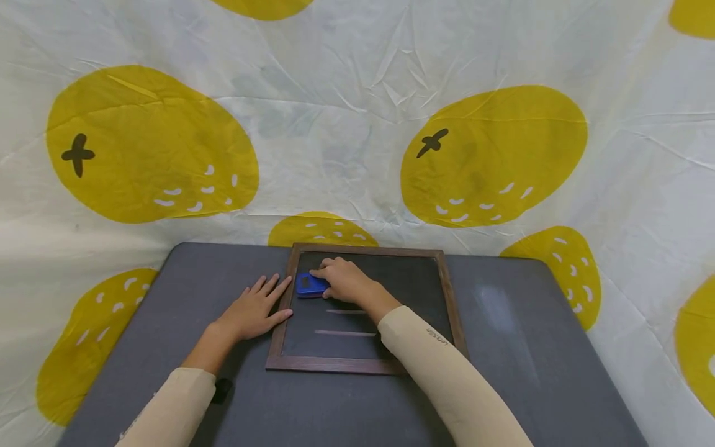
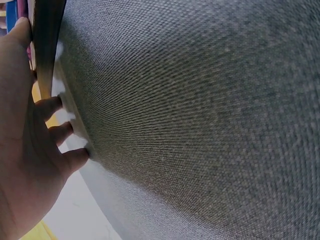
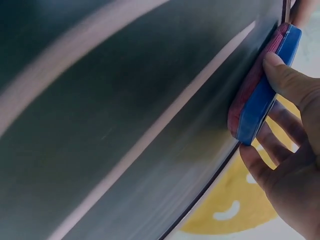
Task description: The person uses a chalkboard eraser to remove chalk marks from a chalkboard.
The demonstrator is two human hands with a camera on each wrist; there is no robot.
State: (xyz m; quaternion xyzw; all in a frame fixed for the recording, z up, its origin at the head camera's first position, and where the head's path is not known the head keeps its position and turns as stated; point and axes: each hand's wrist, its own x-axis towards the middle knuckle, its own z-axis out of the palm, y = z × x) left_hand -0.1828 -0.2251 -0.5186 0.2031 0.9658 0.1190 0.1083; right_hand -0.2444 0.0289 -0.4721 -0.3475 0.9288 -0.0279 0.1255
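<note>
A small chalkboard (image 1: 391,279) in a brown wooden frame lies on the dark table. My right hand (image 1: 346,282) grips a blue chalkboard eraser (image 1: 310,285) near the board's upper left corner. In the right wrist view, the thumb and fingers hold the eraser's (image 3: 261,102) blue back, and its reddish felt side faces the board. Two pale chalk lines (image 1: 345,334) run across the board below the eraser, partly hidden by the right arm. With fingers spread, my left hand (image 1: 254,310) rests at the board's left edge, its thumb and index fingertip on the wooden frame (image 2: 46,45).
The dark grey table (image 1: 346,410) extends around the board, with a pale smudge (image 1: 497,307) on its right side. A white cloth (image 1: 329,155) printed with yellow fruit hangs behind and beside the table. A small black object (image 1: 221,391) shows by the left sleeve.
</note>
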